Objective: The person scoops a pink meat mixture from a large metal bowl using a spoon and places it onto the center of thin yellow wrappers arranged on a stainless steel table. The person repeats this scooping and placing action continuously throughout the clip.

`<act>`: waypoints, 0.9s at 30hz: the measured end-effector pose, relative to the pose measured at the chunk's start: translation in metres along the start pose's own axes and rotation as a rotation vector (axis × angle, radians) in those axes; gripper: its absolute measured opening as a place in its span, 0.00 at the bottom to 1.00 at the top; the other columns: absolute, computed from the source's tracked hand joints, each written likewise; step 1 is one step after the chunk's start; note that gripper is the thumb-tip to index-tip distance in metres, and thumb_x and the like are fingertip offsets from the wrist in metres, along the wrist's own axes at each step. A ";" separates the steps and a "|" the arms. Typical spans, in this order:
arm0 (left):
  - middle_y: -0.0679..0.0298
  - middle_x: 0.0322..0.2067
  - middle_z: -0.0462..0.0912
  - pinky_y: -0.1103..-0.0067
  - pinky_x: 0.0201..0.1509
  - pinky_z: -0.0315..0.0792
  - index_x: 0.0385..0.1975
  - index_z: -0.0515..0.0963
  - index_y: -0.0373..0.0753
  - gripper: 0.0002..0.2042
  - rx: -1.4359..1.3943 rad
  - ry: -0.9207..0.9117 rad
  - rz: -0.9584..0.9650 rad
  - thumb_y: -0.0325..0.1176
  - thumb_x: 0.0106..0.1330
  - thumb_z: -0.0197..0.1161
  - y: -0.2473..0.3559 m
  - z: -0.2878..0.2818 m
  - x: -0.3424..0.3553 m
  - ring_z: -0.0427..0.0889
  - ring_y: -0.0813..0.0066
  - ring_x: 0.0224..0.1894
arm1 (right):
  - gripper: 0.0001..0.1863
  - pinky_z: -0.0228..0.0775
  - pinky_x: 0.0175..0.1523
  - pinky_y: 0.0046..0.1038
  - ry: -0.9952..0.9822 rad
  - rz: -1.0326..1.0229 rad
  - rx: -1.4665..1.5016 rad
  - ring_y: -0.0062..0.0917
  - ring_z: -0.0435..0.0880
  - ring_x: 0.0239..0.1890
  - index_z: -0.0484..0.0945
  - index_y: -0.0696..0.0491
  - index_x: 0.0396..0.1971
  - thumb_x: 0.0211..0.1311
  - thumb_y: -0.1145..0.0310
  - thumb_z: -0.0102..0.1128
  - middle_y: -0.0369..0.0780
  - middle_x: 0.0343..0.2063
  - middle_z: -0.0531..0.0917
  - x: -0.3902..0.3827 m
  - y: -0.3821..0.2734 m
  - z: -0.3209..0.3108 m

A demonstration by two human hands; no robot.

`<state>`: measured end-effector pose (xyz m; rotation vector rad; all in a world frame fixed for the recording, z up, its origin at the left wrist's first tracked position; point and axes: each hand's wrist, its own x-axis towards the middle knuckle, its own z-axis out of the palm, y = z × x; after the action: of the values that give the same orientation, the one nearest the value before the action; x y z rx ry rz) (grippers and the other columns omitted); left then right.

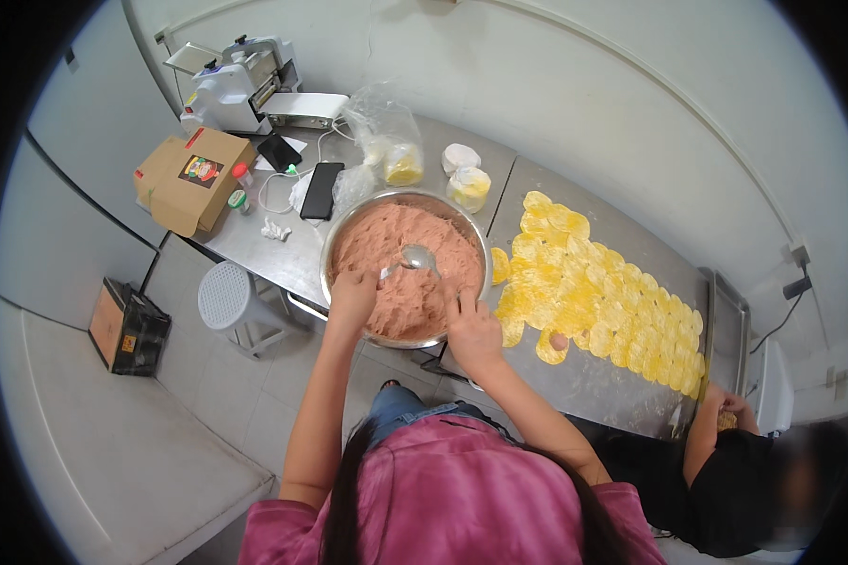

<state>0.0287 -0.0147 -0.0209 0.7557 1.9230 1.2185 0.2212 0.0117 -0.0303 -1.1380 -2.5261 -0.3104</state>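
A large metal bowl (328, 252) in front of me holds a mound of pink minced meat (386, 226). Over its near left part, my left hand (352, 298) is closed in a pinch, and a small pale, shiny piece shows beyond its fingertips. At the near right rim, my right hand (473, 325) has its fingers curled around what appears to be the handle of a metal spoon (419, 256). The rounded end of that spoon rests on the meat. Beside the bowl, overlapping round yellow wrappers (575, 273) cover the table; one wrapper near me carries a dab of meat (559, 342).
On the left table (292, 254) are a machine (245, 89), a cardboard box (198, 174), phones and a plastic bag (382, 122). Stacked wrappers (468, 188) sit behind the bowl. A stool (231, 297) is at left. Another person's hands (721, 400) work at far right near a tray (728, 311).
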 end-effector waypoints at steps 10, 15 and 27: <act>0.75 0.07 0.60 0.83 0.11 0.47 0.15 0.71 0.36 0.14 -0.086 -0.056 0.006 0.35 0.62 0.51 -0.012 -0.003 0.005 0.55 0.86 0.07 | 0.32 0.70 0.25 0.33 -0.094 0.152 0.348 0.34 0.77 0.29 0.63 0.53 0.55 0.42 0.76 0.51 0.41 0.33 0.71 -0.010 0.010 -0.006; 0.75 0.07 0.59 0.83 0.11 0.47 0.15 0.70 0.37 0.15 0.070 -0.044 -0.002 0.36 0.62 0.50 -0.011 0.002 0.005 0.54 0.86 0.08 | 0.30 0.70 0.22 0.27 -0.040 0.045 0.173 0.29 0.76 0.24 0.63 0.54 0.55 0.44 0.74 0.50 0.39 0.29 0.69 -0.008 -0.002 0.004; 0.68 0.09 0.64 0.78 0.19 0.55 0.13 0.71 0.32 0.16 -0.084 -0.096 0.041 0.35 0.61 0.51 0.000 -0.007 -0.007 0.60 0.81 0.14 | 0.32 0.69 0.21 0.25 -0.004 -0.035 -0.001 0.27 0.74 0.21 0.60 0.59 0.56 0.44 0.75 0.48 0.40 0.27 0.69 -0.010 -0.003 0.016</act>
<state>0.0268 -0.0235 -0.0169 0.7985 1.7756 1.2563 0.2212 0.0085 -0.0492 -1.0968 -2.5523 -0.3181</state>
